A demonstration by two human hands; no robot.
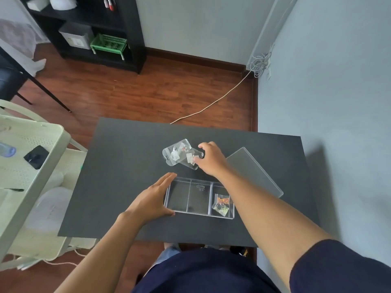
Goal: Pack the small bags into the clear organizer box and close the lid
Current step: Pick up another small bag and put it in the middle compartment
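The clear organizer box [188,210] lies open on the black table [127,166], with three compartments. A small bag of orange and pale bits [221,203] rests in its right compartment; the other two hold nothing. My left hand [152,199] lies flat against the box's left wall, fingers apart. Beyond the box two clear small bags overlap: one further left [175,152], one nearer me [191,160]. My right hand [211,158] pinches the right end of the nearer bag. The clear lid [256,172] lies loose to the right, partly hidden by my right forearm.
A pale green cart [31,157] with a black object and a bottle stands close to the table's left edge. The grey wall [338,102] runs along the right side. A black shelf [95,28] and a cable on the wooden floor lie beyond the table.
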